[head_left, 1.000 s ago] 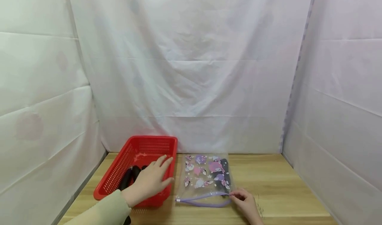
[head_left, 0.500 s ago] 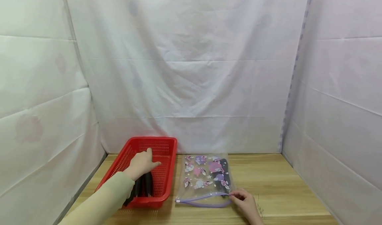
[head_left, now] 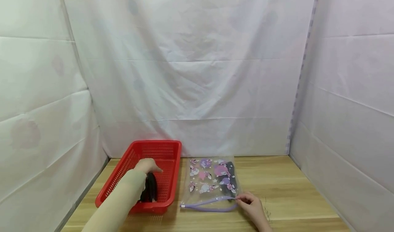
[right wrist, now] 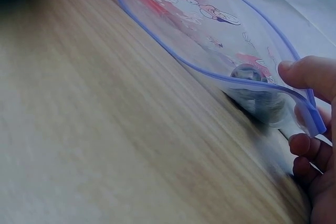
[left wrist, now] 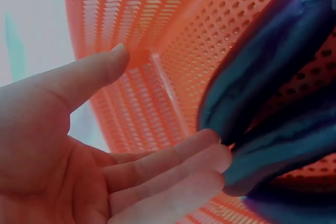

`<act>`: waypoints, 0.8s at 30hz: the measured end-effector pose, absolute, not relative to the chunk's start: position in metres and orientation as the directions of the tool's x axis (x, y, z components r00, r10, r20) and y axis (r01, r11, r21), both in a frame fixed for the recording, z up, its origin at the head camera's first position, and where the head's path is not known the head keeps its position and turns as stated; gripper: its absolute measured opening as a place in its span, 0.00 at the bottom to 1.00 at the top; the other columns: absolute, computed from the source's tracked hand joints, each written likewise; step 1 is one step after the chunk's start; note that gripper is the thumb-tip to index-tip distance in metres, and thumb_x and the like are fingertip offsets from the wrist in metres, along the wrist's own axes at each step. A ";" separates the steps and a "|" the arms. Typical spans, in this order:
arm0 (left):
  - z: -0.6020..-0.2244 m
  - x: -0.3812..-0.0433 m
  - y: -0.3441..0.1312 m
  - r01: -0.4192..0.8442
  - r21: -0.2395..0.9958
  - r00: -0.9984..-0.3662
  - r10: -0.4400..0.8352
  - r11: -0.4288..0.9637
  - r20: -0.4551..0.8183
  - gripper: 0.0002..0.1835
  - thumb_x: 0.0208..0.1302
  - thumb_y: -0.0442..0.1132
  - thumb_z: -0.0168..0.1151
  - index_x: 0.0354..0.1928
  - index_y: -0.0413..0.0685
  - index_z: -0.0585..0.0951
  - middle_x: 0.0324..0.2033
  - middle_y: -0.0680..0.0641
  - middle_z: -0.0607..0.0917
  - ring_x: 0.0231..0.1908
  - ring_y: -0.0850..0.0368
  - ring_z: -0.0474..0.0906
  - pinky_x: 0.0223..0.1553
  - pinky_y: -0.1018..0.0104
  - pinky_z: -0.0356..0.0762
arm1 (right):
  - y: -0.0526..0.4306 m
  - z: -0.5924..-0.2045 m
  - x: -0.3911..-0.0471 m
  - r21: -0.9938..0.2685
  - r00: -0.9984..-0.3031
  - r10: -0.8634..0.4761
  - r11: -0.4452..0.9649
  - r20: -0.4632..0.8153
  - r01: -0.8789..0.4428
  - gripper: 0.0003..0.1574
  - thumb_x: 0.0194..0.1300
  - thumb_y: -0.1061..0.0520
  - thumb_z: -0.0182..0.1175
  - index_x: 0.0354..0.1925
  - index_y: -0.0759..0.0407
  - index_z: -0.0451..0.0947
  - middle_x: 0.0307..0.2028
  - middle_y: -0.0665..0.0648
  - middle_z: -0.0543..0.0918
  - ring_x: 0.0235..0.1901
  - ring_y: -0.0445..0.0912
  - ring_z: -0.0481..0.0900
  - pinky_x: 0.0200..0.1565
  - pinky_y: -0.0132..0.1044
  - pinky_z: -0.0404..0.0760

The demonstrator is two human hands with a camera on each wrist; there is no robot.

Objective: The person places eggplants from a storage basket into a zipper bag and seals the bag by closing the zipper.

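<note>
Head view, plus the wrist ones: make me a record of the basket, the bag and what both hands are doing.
basket: red, perforated, on the wooden table, left of the bag
basket contents: dark eggplants, at least three
bag: clear, printed, purple edges parted
bag contents: a long dark item
left hand: in the basket, outstretched by the eggplants; contact unclear
right hand: pinching the bag at its mouth

Pretty bright in head view, soft shadow by the basket [head_left: 175, 181]. Kinda hazy in both wrist views, blurry over the right one's tabletop [right wrist: 105, 135].
</note>
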State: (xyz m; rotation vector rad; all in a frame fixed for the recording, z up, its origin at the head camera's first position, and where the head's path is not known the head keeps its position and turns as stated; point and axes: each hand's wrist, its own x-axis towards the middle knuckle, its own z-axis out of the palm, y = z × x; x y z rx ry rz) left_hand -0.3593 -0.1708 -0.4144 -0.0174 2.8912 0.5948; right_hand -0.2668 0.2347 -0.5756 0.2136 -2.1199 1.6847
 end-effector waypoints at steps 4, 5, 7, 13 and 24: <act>-0.425 -0.367 -0.174 -0.118 0.400 -0.965 -0.010 0.909 -0.262 0.21 0.56 0.46 0.71 0.43 0.36 0.82 0.41 0.38 0.80 0.36 0.44 0.78 0.40 0.50 0.79 | 0.234 -0.575 -0.266 -0.894 -0.901 0.138 0.255 0.412 -0.369 0.09 0.47 0.73 0.70 0.26 0.62 0.84 0.25 0.54 0.80 0.25 0.38 0.73 0.29 0.30 0.73; -0.428 -0.368 -0.175 -0.141 0.413 -0.960 -0.023 0.900 -0.278 0.21 0.55 0.45 0.72 0.44 0.35 0.82 0.41 0.37 0.80 0.38 0.43 0.77 0.42 0.49 0.78 | 0.233 -0.575 -0.266 -0.895 -0.903 0.137 0.254 0.408 -0.367 0.09 0.47 0.73 0.70 0.26 0.62 0.84 0.25 0.54 0.80 0.25 0.38 0.73 0.29 0.30 0.73; -0.432 -0.368 -0.176 -0.206 0.459 -0.948 -0.060 0.864 -0.312 0.21 0.53 0.42 0.73 0.45 0.34 0.82 0.41 0.37 0.80 0.42 0.42 0.77 0.46 0.46 0.77 | 0.233 -0.575 -0.266 -0.899 -0.906 0.135 0.248 0.401 -0.361 0.08 0.48 0.73 0.70 0.26 0.62 0.84 0.25 0.54 0.80 0.25 0.38 0.73 0.29 0.30 0.73; -0.440 -0.362 -0.176 -0.365 0.652 -0.919 -0.145 0.664 -0.366 0.20 0.47 0.31 0.74 0.42 0.30 0.80 0.39 0.34 0.77 0.39 0.41 0.77 0.37 0.50 0.81 | 0.234 -0.574 -0.267 -0.899 -0.908 0.138 0.258 0.396 -0.354 0.09 0.48 0.73 0.70 0.26 0.62 0.84 0.26 0.53 0.81 0.26 0.38 0.73 0.30 0.30 0.74; -0.442 -0.354 -0.171 -0.393 0.692 -0.912 -0.159 0.605 -0.379 0.12 0.43 0.24 0.71 0.34 0.32 0.83 0.35 0.35 0.78 0.36 0.43 0.76 0.35 0.52 0.81 | 0.235 -0.574 -0.267 -0.885 -0.894 0.140 0.272 0.426 -0.379 0.10 0.47 0.73 0.70 0.26 0.62 0.84 0.24 0.53 0.79 0.25 0.38 0.72 0.29 0.30 0.72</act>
